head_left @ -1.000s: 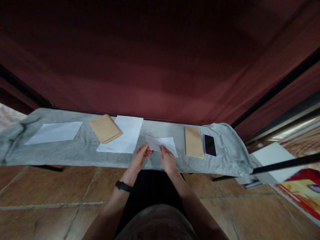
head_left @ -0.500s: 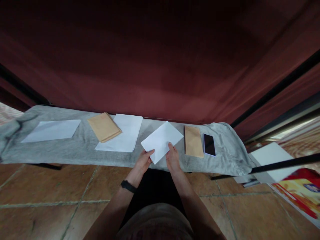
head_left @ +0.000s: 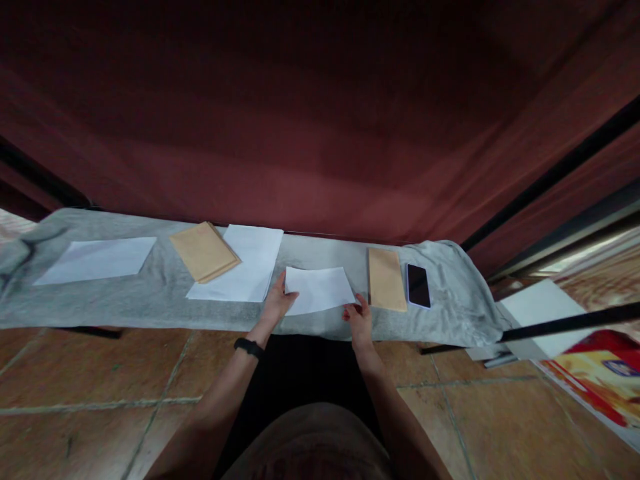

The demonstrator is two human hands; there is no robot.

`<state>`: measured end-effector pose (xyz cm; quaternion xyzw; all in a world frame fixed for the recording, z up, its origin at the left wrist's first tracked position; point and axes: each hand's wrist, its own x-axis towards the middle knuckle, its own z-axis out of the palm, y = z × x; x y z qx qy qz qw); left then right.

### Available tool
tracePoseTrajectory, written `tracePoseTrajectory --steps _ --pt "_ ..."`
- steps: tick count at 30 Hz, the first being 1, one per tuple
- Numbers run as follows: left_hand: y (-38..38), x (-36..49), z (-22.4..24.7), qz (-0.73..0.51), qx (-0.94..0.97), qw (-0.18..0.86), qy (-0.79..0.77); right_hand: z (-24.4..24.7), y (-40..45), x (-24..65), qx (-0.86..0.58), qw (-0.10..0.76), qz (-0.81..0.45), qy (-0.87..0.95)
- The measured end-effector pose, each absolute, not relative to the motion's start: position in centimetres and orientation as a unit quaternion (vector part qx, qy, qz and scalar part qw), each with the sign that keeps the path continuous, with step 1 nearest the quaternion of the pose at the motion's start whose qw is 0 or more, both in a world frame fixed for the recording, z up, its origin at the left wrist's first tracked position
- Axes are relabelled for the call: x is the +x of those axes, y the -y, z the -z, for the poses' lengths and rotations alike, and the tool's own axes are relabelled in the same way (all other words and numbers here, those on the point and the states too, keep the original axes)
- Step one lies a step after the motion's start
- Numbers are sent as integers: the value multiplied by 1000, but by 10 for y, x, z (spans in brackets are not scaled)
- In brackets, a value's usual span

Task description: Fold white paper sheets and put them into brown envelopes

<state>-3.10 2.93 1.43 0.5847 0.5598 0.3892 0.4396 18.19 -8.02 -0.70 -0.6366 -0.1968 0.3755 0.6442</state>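
Note:
A white sheet of paper (head_left: 320, 288) lies lengthwise in front of me, low over the grey cloth, its near edge slightly bowed. At its left end my left hand (head_left: 278, 300) grips it, thumb on top and fingers around the edge. My right hand (head_left: 358, 316) is at the near right corner, fingers curled and pinching the paper there. Just right of that hand lies a stack of brown envelopes (head_left: 387, 280). Left of my left hand is a stack of white paper (head_left: 255, 267), partly covered by more brown envelopes (head_left: 204, 252).
A grey cloth (head_left: 150, 303) covers the long narrow table. On it are a phone (head_left: 419, 287) at the right and another white sheet (head_left: 97, 259) at the far left. A dark red curtain (head_left: 300, 153) hangs behind; a black metal bar (head_left: 565, 327) crosses at right.
The white paper has turned from slanted to lengthwise and come down lower. My hands have moved apart to its two ends.

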Motion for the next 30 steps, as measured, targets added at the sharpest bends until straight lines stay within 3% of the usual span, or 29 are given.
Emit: tracePoseTrajectory --steps 5,11,15,22,30 --pt "-41 -34 -12 -320 653 397 -560 7 90 185 -671 612 -328 259" --pt "-52 -37 -20 -259 703 356 -559 -9 100 181 -719 538 -137 419" --pt "-54 -35 -16 -229 705 330 -584 -19 94 169 -707 438 -48 553" --pt "-40 -30 -2 -268 707 262 -600 -3 88 143 -673 237 -12 701" --pt "-27 -28 -5 -295 727 188 -591 6 91 145 -695 191 7 693"
